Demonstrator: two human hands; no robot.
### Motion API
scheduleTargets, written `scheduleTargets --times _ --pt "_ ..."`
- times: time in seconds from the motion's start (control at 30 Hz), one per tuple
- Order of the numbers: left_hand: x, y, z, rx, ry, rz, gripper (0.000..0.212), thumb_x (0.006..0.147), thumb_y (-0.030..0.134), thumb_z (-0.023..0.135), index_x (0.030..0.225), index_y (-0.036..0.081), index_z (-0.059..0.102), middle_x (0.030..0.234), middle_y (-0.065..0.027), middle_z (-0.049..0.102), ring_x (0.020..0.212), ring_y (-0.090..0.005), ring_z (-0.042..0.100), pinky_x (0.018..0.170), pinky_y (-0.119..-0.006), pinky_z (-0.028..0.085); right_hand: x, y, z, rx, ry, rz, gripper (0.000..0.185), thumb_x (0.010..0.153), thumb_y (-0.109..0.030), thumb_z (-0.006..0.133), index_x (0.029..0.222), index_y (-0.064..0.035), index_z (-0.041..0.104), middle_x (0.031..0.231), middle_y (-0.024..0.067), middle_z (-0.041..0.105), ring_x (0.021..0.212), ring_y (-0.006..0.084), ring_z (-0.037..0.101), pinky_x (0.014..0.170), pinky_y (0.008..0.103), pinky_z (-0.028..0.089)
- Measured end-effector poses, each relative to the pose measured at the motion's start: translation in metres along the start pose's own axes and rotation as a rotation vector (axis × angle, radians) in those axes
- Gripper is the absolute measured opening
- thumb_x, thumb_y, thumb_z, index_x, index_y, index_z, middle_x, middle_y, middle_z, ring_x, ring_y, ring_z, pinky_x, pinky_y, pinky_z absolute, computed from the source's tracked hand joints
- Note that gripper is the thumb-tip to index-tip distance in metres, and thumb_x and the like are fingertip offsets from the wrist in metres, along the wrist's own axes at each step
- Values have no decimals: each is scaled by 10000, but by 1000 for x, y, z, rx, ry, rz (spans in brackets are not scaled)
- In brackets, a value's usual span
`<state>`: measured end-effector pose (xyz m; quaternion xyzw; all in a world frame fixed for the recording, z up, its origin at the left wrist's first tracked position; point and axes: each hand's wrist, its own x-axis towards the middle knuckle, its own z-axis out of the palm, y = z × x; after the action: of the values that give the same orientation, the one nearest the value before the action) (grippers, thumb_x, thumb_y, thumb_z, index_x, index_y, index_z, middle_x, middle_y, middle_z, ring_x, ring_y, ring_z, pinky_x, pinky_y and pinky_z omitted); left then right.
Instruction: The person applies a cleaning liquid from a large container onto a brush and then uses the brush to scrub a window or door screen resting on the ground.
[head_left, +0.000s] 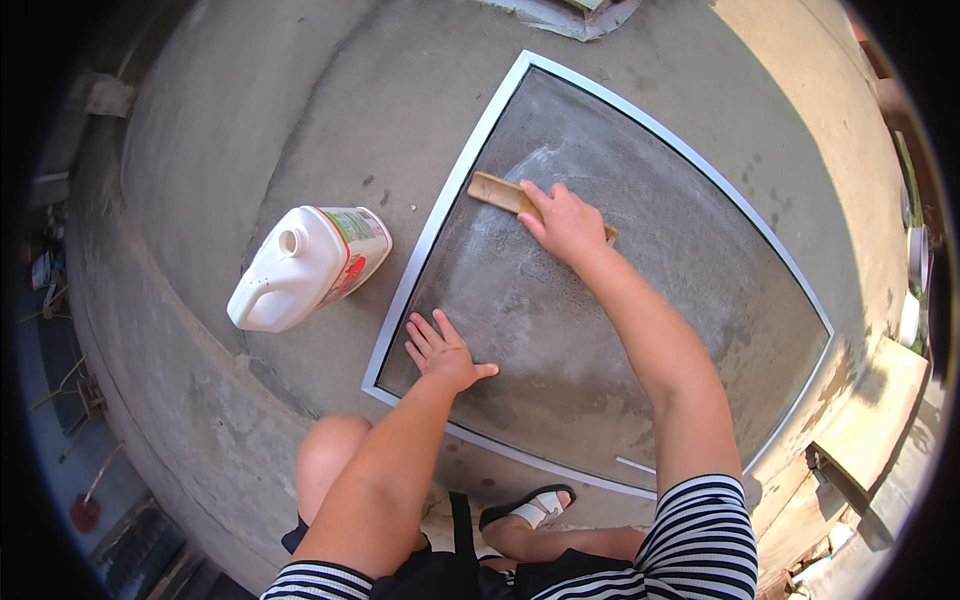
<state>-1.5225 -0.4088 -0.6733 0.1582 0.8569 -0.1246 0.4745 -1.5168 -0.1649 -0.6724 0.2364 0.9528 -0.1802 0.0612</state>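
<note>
A window screen in a white frame (480, 142) lies flat on the concrete ground, its dark mesh wet and streaked with whitish suds. My right hand (564, 223) grips a wooden-backed brush (495, 192) against the upper left part of the mesh; the brush's bristles are hidden beneath it. Lower left, my left hand (442, 352) rests flat on the mesh beside the frame, fingers spread and holding nothing. An uncapped white plastic jug (289, 277) with a printed label stands on the ground left of the frame.
A crack runs through the concrete (300, 127) at the left. My sandaled foot (532, 510) is close to the frame's near edge. A board-like slab (870, 412) stands at the right. Brighter sunlit ground curves along the right side. Assorted items lie beyond a ledge at far left.
</note>
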Motion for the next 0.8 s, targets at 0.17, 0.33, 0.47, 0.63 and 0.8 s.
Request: scheduleTargets --times 0.17,0.33,0.47,0.63,0.8 --pt "3 7 3 27 1 6 1414 543 635 749 1379 -26 -180 1419 -348 -156 1351 -426 -148 1089 -504 -1 42 35 -34 158 175 459 492 873 -404 519 1307 -194 417 1018 144 554 927 314 596 750 437 498" --pt "3 0 3 38 24 -17 1417 543 642 743 1377 -24 -188 1416 -351 -158 1350 -427 -150 1089 -505 8 38 -12 -2 137 23 206 516 881 -400 501 1340 -203 369 1087 156 533 970 329 590 776 436 494" --pt "2 7 5 32 26 9 1420 542 642 743 1376 -22 -194 1415 -352 -163 1351 -427 -150 1088 -505 9 53 45 -31 155 155 520 526 881 -422 492 1346 -211 366 1104 159 527 984 329 586 787 444 489" --pt "1 0 3 32 23 -14 1419 541 642 743 1379 -15 -195 1418 -344 -165 1353 -420 -149 1087 -508 10 -12 119 -31 40 223 678 529 883 -453 467 1352 -234 357 1089 143 535 984 324 582 779 449 487" --pt "3 9 4 27 1 -1 1412 544 638 743 1383 -12 -188 1422 -339 -161 1355 -417 -148 1087 -509 6 -133 212 -19 4 447 1016 526 886 -437 464 1352 -214 366 1065 150 524 960 335 569 776 458 474"
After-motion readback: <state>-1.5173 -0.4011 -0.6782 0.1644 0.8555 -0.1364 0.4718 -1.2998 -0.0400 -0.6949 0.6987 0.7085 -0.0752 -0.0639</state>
